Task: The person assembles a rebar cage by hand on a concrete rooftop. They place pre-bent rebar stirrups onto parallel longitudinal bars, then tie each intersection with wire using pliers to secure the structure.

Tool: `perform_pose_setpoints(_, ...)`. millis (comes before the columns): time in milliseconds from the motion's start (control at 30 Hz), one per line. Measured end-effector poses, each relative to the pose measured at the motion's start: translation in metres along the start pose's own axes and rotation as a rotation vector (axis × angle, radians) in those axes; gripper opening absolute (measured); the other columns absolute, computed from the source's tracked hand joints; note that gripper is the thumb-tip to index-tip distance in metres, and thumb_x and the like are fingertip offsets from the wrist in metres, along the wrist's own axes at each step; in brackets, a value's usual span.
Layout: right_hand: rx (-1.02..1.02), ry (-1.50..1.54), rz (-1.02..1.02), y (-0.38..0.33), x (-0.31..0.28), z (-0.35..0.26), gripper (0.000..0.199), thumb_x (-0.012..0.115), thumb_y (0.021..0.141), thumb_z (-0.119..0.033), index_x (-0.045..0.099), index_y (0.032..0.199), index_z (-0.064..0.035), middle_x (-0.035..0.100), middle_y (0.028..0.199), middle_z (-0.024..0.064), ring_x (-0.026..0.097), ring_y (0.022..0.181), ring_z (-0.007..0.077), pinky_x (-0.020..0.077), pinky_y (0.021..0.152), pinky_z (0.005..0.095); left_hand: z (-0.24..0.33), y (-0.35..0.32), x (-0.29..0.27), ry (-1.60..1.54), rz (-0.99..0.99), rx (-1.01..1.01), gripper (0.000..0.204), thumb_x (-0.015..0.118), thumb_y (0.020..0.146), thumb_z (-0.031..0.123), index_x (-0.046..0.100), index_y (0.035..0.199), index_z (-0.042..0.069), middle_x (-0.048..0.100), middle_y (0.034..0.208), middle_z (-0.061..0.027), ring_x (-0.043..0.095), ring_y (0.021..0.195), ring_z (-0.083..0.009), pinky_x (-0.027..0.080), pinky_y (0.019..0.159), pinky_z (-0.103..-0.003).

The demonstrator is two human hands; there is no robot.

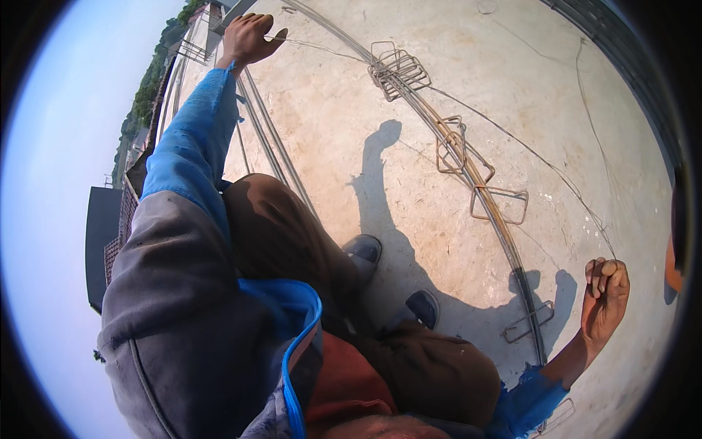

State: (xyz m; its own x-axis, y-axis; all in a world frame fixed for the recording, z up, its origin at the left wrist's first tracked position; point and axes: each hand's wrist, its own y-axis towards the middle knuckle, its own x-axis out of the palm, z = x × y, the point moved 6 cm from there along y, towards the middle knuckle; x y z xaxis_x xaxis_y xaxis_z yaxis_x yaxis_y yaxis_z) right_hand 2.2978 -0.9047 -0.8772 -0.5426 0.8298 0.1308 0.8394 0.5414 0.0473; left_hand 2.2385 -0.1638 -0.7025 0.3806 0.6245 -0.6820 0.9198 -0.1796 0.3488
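Observation:
My left hand [252, 38] is stretched out far to the upper left, its fingers closed on one end of a thin tie wire [561, 174]. Low on the right, my right hand [607, 296] pinches the wire's other end with curled fingers. Between the hands the wire runs slack across a bundle of steel rebars [504, 233], passing by a cluster of bent stirrups [401, 73]. More rectangular stirrups [455, 150] hang around the bars farther down. Whether the wire is looped around the bars cannot be made out.
Pale concrete slab [468, 289] lies under my shoes [363, 252]. Separate rods [267, 128] run along the left, beside the slab's edge. Dark bars [621, 44] line the upper right. Another loose wire [581, 80] curves across the slab. Roofs [124, 219] and trees stand beyond.

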Motion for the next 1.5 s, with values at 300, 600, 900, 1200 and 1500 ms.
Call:
perform_pose_setpoints(300, -0.086, 0.128, -0.713, -0.025, 0.072, -0.035, 0.027, 0.067, 0.104, -0.026, 0.074, 0.087, -0.0061, 0.058, 0.067, 0.0052, 0.054, 0.068, 0.0211, 0.0448, 0.073, 0.0379, -0.070, -0.033, 0.002, 0.125, -0.248, -0.221, 0.054, 0.062, 0.097, 0.066, 0.063, 0.081, 0.014, 0.067, 0.069, -0.0115, 0.070, 0.068, -0.0352, 0.052, 0.063, -0.048)
perform_pose_setpoints(600, 0.251, -0.815, -0.871, -0.034, 0.107, 0.054, 0.020, 0.059, 0.106, -0.016, 0.076, 0.104, -0.0053, 0.073, 0.082, 0.0184, 0.068, 0.072, 0.0303, 0.0496, 0.071, 0.0433, -0.086, -0.086, 0.058, 0.181, -0.484, -0.310, 0.065, 0.047, 0.100, 0.075, 0.067, 0.094, 0.014, 0.076, 0.089, -0.0149, 0.073, 0.090, -0.0418, 0.056, 0.075, -0.053)
perform_pose_setpoints(900, 0.542, -0.608, 0.197, -0.021, 0.049, 0.120, 0.033, 0.056, 0.112, -0.033, 0.072, 0.111, -0.0039, 0.063, 0.079, 0.0025, 0.055, 0.074, 0.0156, 0.0466, 0.079, 0.0370, -0.008, -0.154, 0.120, -0.010, -0.482, 0.001, 0.055, 0.057, 0.104, 0.059, 0.058, 0.081, 0.008, 0.068, 0.073, -0.0165, 0.066, 0.068, -0.0429, 0.051, 0.064, -0.053)
perform_pose_setpoints(1200, 0.524, -0.707, -0.278, -0.037, 0.168, 0.146, 0.025, 0.054, 0.106, -0.021, 0.071, 0.104, -0.0036, 0.071, 0.086, 0.0238, 0.068, 0.083, 0.0470, 0.0516, 0.075, 0.0549, 0.226, -0.085, 0.087, -0.944, -1.132, 0.343, 0.075, 0.078, 0.092, 0.023, 0.046, 0.160, 0.022, 0.047, 0.164, -0.0125, 0.043, 0.153, -0.0366, 0.035, 0.126, -0.054)
perform_pose_setpoints(1500, 0.498, -1.233, 0.032, 0.010, 0.130, 0.015, 0.017, 0.060, 0.105, -0.014, 0.072, 0.105, -0.0028, 0.072, 0.079, 0.0223, 0.071, 0.071, 0.0402, 0.0546, 0.066, 0.0450, 0.478, -0.055, -0.032, -1.812, -1.478, 0.680, 0.056, 0.039, 0.114, 0.051, 0.067, 0.134, 0.006, 0.075, 0.103, -0.0132, 0.072, 0.106, -0.0237, 0.055, 0.093, -0.038)
